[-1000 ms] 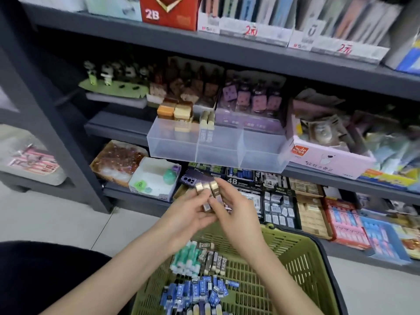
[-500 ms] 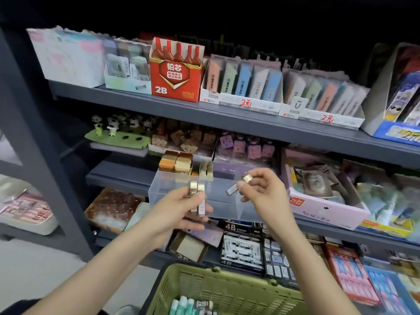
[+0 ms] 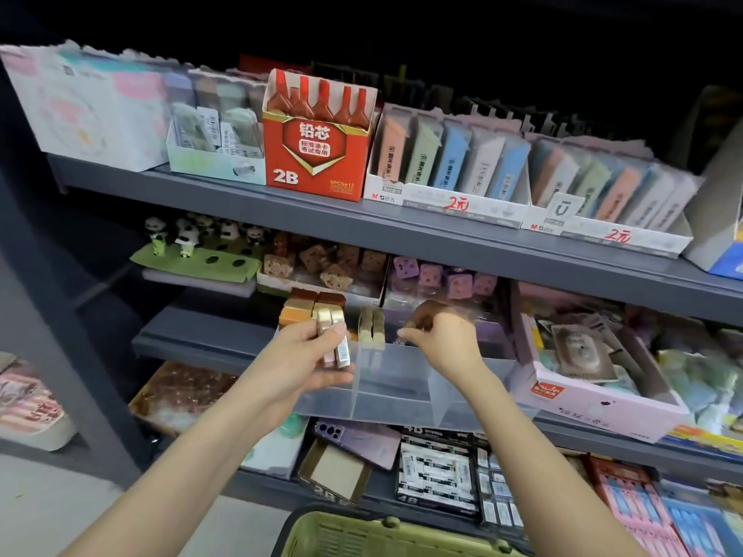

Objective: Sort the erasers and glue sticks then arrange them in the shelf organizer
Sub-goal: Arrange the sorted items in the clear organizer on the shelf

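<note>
Right hand (image 3: 442,339) has been moved over the clear plastic organizer (image 3: 402,396), grasp unreadable; gold-capped sticks (image 3: 335,347) gripped by left hand (image 3: 297,355) could be knocked loose on its rim.

This is a shop that sells school things. Grey shelves (image 3: 402,235) run across the frame, full of boxes, like the red 2B box (image 3: 317,162) at the upper middle. Red price marks (image 3: 456,203) are on boxes at the upper right, and a green shopping basket (image 3: 362,536) is at the bottom.
</note>
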A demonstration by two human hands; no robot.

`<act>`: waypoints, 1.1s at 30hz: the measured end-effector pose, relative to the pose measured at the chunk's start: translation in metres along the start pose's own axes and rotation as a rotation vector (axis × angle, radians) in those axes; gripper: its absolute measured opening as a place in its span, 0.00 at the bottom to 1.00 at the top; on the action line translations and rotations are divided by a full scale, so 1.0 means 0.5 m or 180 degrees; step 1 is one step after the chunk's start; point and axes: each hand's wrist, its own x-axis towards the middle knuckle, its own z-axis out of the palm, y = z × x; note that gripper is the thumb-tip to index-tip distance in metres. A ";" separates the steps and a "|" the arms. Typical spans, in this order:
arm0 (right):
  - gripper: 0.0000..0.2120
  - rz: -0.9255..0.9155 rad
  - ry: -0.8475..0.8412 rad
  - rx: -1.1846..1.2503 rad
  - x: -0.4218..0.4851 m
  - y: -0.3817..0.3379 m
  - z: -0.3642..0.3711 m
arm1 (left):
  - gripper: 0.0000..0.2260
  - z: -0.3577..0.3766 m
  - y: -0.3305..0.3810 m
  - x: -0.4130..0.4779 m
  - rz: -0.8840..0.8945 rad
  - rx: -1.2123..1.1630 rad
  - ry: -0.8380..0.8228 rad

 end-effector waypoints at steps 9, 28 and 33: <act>0.05 -0.0210 -0.0923 -0.0040 -0.002 0.009 0.014 | 0.04 0.014 -0.004 0.024 0.0005 0.0023 -0.0025; 0.13 -0.0859 -0.1127 0.1601 -0.061 -0.038 -0.055 | 0.09 0.020 -0.001 0.018 -0.0056 0.0470 -0.0691; 0.06 -0.0671 -0.1083 0.2410 -0.069 -0.032 -0.070 | 0.08 0.024 0.002 0.018 -0.0026 0.0355 -0.0765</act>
